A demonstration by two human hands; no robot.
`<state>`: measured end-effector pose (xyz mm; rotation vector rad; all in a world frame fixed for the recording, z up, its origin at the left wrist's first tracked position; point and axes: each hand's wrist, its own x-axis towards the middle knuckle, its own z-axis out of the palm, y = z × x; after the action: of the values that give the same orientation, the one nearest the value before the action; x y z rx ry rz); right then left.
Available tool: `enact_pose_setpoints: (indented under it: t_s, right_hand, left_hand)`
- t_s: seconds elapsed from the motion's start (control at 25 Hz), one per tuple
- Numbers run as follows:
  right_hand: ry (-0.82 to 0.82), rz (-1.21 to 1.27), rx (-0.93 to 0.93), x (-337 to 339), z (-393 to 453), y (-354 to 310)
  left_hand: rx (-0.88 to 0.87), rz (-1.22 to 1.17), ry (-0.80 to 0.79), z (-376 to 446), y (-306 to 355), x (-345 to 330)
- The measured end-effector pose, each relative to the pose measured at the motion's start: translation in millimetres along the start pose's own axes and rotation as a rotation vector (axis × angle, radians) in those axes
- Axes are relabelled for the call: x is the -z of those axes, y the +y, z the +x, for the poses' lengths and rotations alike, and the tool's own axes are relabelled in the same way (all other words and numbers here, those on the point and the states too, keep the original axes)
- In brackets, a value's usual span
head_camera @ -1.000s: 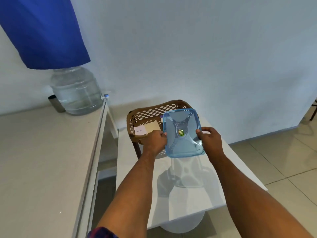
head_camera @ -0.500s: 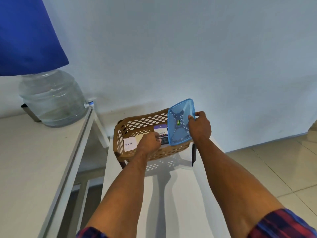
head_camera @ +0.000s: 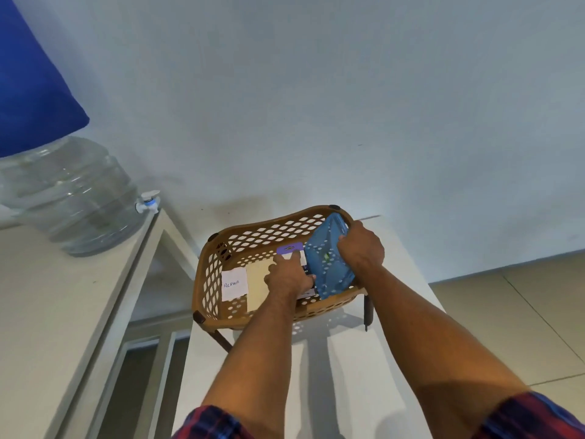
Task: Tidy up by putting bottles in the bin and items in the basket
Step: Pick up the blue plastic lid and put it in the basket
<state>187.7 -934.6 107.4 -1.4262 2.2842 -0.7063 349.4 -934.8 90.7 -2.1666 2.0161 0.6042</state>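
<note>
A brown perforated basket (head_camera: 218,245) stands on a white table (head_camera: 342,369) against the wall. Inside its right end a translucent blue plastic lid (head_camera: 326,264) stands on edge, tilted, with my right hand (head_camera: 361,248) gripping its upper edge. My left hand (head_camera: 288,275) reaches into the basket's middle, fingers resting on a purple-topped card packet (head_camera: 289,248); whether it grips the packet I cannot tell. A beige flat item (head_camera: 256,280) and a white paper label reading ALPHA (head_camera: 233,284) also lie in the basket.
A large clear water jug (head_camera: 69,198) with a small tap stands on a white counter (head_camera: 41,312) to the left, below a blue cloth (head_camera: 28,74). A dark pen-like stick (head_camera: 367,312) lies on the table right of the basket. Tiled floor (head_camera: 522,312) is at the right.
Both hands moved forward and lowered the blue lid from above the table into the basket's right end, turning it from flat to on edge. My left hand went off the lid onto the packet.
</note>
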Motion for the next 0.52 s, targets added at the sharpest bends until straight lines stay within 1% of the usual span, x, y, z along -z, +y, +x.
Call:
enact_pose_setpoints:
  t_s: [0.16, 0.28, 0.4, 0.52]
  right_hand:
    - [-0.006, -0.101, -0.03, -17, 2, 5]
    - [-0.021, -0.289, 0.038, -25, 2, 4]
    - [-0.079, -0.517, 0.138, -38, -3, -2]
    - [-0.17, -0.608, 0.192, -51, -6, -5]
  left_hand:
    - [0.036, -0.022, -0.025, 21, -8, -14]
    - [0.039, -0.02, -0.022, 30, -18, -14]
    - [0.046, -0.04, -0.025, 35, -35, -14]
    - [0.038, -0.091, -0.033, 38, -46, -18]
